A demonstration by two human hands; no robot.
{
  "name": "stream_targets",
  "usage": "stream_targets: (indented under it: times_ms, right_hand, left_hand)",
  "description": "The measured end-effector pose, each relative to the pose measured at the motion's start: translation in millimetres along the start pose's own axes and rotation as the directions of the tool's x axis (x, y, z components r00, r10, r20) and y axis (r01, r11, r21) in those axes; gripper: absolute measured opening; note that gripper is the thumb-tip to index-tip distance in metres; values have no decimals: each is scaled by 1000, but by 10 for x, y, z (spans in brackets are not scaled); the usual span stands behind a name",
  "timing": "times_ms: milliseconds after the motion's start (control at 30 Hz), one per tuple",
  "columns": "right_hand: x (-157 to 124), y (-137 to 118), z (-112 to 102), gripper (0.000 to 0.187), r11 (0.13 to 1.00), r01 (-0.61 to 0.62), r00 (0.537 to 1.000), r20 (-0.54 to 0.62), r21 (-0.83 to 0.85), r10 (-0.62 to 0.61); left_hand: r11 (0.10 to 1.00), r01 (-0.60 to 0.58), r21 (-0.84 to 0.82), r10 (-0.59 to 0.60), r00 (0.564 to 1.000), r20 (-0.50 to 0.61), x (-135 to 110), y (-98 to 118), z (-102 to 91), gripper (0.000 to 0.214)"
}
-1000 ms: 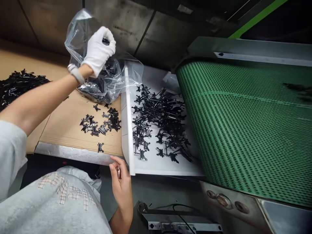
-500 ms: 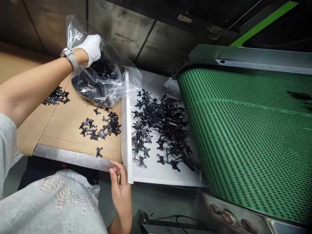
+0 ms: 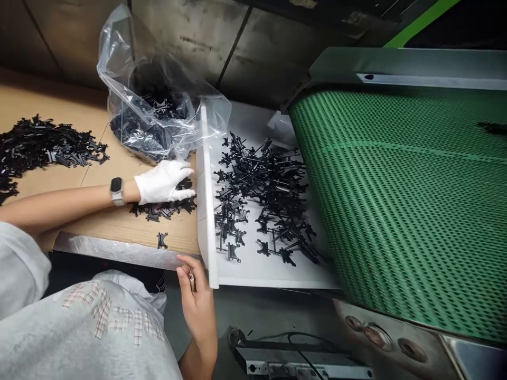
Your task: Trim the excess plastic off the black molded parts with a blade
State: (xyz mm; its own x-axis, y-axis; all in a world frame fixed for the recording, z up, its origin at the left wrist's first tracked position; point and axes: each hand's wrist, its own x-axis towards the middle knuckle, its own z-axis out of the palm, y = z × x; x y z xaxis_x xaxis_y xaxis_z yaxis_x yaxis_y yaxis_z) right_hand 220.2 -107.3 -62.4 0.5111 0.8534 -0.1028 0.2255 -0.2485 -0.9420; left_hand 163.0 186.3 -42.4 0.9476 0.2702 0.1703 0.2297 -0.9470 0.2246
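Observation:
My left hand (image 3: 164, 182), in a white glove, reaches over small black plastic parts (image 3: 158, 212) on the cardboard-covered table. Its fingers are spread and point right; the palm hides some of the parts. Just behind it stands a clear plastic bag (image 3: 134, 100) with many similar black parts inside, its mouth gaping. My bare right hand (image 3: 200, 309) is at the metal table edge (image 3: 119, 250), fingers curled around a small metal tool (image 3: 191, 281), mostly hidden in the palm. A single black part (image 3: 162, 240) lies near that edge.
A larger heap of black parts (image 3: 47, 142) covers the table's left. On the right, a white tray (image 3: 253, 281) with a raised side wall holds tangled black parts on sprues (image 3: 269, 184). Beyond it runs a green mesh conveyor belt (image 3: 396, 200). A dark panel wall (image 3: 190, 42) stands behind.
My left hand has come out of the bag's mouth and down toward me onto the small group of parts, its fingers now spread. The bag's mouth sags wider. My right hand stays at the edge.

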Motion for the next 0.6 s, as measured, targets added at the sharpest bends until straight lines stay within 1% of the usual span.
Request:
stream_targets:
  times_ms: [67, 133, 200, 267, 333, 400, 467, 533, 600]
  right_hand:
    - [-9, -24, 8, 36, 1000, 6, 1000, 14, -1, -6]
    - [-18, -45, 11, 35, 1000, 12, 1000, 20, -1, -12]
    - [-24, -59, 11, 34, 1000, 17, 1000, 20, -2, -17]
    - [-29, -69, 9, 33, 1000, 21, 1000, 22, -2, -21]
    - [-34, -77, 6, 33, 1000, 23, 999, 27, -3, -23]
    - [-42, -84, 1, 32, 1000, 24, 999, 29, -1, -24]
    - [-54, -87, -3, 32, 1000, 21, 999, 25, 1, -21]
    - [-64, -84, 0, 32, 1000, 15, 1000, 17, 1, -15]
    - [-68, -76, 12, 33, 1000, 8, 1000, 11, 0, -8]
  left_hand:
    - [995, 95, 2, -95, 995, 7, 78, 1, 155, 74]
    - [989, 147, -1, -146, 989, 31, 113, 41, 225, 84]
    - [985, 170, -2, -170, 984, 51, 70, 110, 249, 83]
    - [984, 176, -5, -175, 982, 68, -34, 159, 246, 70]
    - [985, 172, -12, -171, 982, 80, -165, 154, 216, 52]
    - [984, 177, -17, -176, 981, 77, -298, 101, 151, 40]
    - [980, 196, -12, -196, 980, 47, -433, 51, 53, 41]
    - [978, 208, -5, -208, 978, -6, -584, 69, -48, 49]
    - [989, 145, 8, -145, 987, -64, -747, 183, -102, 59]
